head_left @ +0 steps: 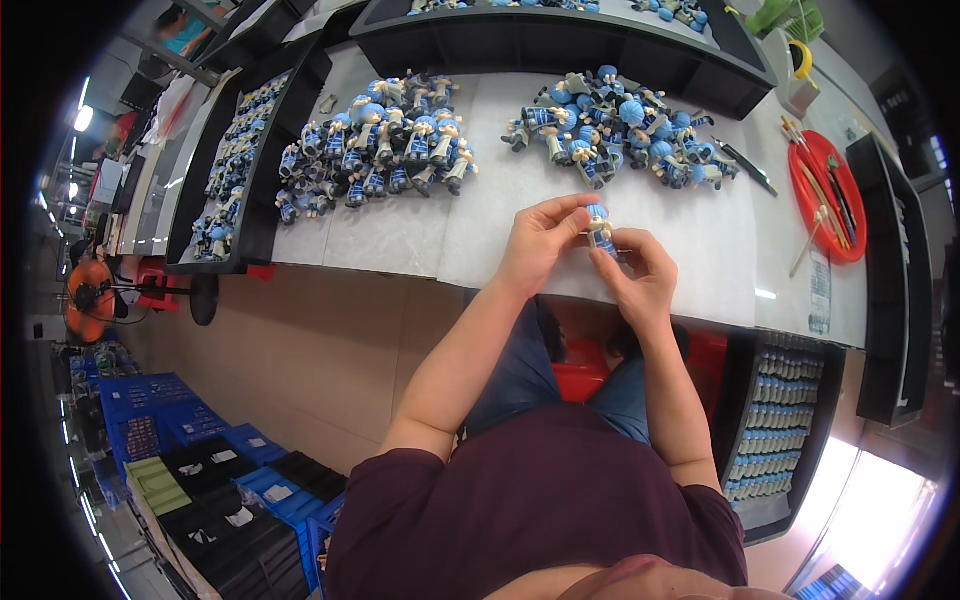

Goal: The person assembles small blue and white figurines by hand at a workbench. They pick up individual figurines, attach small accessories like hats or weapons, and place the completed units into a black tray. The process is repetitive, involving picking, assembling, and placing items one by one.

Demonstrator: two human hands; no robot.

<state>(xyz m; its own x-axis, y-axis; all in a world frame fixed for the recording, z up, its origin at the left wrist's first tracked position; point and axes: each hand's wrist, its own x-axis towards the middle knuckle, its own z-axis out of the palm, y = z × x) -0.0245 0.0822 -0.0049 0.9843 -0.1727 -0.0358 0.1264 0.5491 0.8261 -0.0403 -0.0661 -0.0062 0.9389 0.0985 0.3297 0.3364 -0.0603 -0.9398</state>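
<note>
A small figurine [600,232] with blue hair and a blue and grey outfit is held upright over the front edge of the table. My left hand [541,238] pinches it near the head from the left. The fingers of my right hand [637,268] grip its lower body from the right. Beyond my hands lies a loose heap of similar figurines [625,130]. A second pile of figurines [390,140] rests farther left on the white-covered table [500,220].
Black trays stand at the back [560,55] and left [262,190]. At the right are a craft knife [745,165], a red oval dish [815,160] with brushes, and a tape dispenser [792,85]. A tray of figurine rows [780,430] sits low beside my right arm.
</note>
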